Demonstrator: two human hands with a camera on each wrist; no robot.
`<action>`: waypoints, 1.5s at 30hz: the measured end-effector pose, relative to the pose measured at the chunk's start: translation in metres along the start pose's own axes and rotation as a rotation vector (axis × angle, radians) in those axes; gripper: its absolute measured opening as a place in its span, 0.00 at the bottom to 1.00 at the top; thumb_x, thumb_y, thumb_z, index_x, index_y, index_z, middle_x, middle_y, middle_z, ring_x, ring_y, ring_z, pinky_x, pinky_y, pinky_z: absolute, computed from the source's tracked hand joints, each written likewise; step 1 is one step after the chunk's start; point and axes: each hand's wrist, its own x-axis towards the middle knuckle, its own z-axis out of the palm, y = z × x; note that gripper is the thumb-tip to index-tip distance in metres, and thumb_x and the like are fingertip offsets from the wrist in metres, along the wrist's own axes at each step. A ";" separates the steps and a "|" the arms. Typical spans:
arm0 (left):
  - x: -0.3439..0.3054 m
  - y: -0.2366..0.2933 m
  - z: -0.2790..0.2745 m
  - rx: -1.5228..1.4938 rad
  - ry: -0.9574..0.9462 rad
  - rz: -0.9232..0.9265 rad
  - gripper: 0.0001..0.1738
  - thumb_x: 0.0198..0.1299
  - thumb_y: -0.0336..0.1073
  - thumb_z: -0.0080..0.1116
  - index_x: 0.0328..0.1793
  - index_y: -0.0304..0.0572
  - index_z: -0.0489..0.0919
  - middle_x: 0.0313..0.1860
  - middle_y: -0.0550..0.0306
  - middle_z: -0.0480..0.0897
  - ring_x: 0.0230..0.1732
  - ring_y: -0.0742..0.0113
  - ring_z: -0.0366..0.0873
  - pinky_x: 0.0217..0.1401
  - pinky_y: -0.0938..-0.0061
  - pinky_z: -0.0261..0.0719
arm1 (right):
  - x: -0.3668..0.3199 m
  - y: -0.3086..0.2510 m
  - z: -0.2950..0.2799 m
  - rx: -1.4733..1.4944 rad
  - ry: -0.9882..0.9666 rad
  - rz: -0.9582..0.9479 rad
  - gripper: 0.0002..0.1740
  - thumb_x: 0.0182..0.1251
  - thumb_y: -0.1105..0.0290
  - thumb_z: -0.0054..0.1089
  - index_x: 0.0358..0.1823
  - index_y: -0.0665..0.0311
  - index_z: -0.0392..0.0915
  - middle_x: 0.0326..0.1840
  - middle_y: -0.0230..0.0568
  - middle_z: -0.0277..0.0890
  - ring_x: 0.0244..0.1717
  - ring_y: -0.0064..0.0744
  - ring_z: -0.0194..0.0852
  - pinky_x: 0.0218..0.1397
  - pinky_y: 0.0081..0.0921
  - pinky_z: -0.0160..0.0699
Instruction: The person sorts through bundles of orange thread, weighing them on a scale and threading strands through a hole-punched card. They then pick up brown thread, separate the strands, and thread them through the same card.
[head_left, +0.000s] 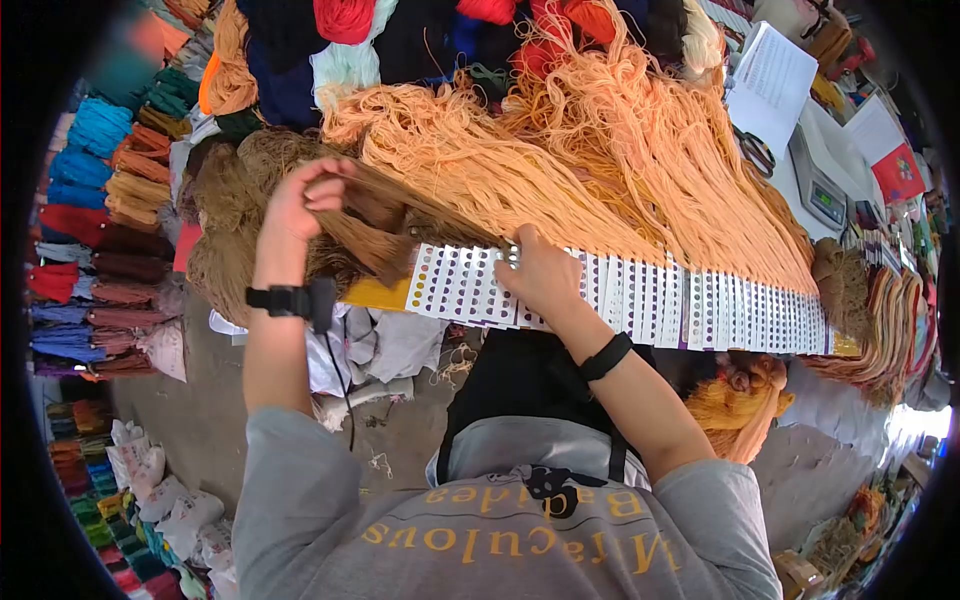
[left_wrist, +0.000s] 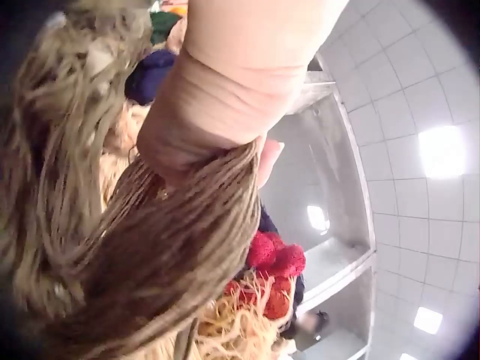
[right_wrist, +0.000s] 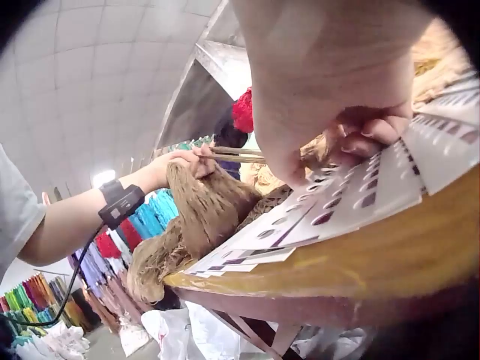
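My left hand (head_left: pixel 300 205) is raised at the left of the table and grips a hank of brown thread (left_wrist: pixel 172 247), which drapes below the fingers in the left wrist view. From it a taut brown strand (right_wrist: pixel 234 154) runs across to my right hand (head_left: pixel 548 277). The right hand's fingers curl down and pinch the strand's end at the upper edge of a row of white cards (head_left: pixel 450 285). These overlapping cards have punched holes and lie along the table's front edge. Peach threads (head_left: pixel 480 150) fan out behind the cards from their upper edge.
A brown thread heap (head_left: pixel 225 215) lies left of the cards. Red yarn (head_left: pixel 345 18) sits at the back. Scissors (head_left: pixel 755 152), a scale (head_left: pixel 822 190) and a paper sheet (head_left: pixel 772 75) are at the right. Coloured hanks (head_left: pixel 85 180) hang at the far left.
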 end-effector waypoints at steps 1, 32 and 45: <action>-0.001 0.017 0.001 -0.071 0.046 0.023 0.11 0.61 0.28 0.47 0.46 0.27 0.73 0.32 0.61 0.75 0.15 0.84 0.57 0.13 0.89 0.56 | 0.001 0.001 0.000 0.000 0.008 0.002 0.23 0.52 0.55 0.58 0.43 0.63 0.68 0.34 0.49 0.79 0.37 0.51 0.79 0.39 0.45 0.73; -0.035 -0.100 0.148 0.111 -0.246 0.009 0.31 0.70 0.53 0.39 0.66 0.34 0.67 0.40 0.65 0.73 0.31 0.80 0.69 0.36 0.80 0.74 | -0.041 -0.033 -0.065 1.583 -0.111 0.069 0.13 0.76 0.63 0.38 0.34 0.61 0.66 0.24 0.38 0.74 0.19 0.24 0.71 0.23 0.16 0.67; -0.039 -0.097 0.154 0.162 -0.280 0.010 0.30 0.71 0.53 0.35 0.65 0.37 0.69 0.29 0.56 0.79 0.23 0.77 0.71 0.21 0.85 0.67 | -0.043 -0.037 -0.068 1.593 -0.059 0.056 0.14 0.76 0.62 0.36 0.33 0.61 0.63 0.19 0.39 0.72 0.14 0.28 0.70 0.18 0.18 0.66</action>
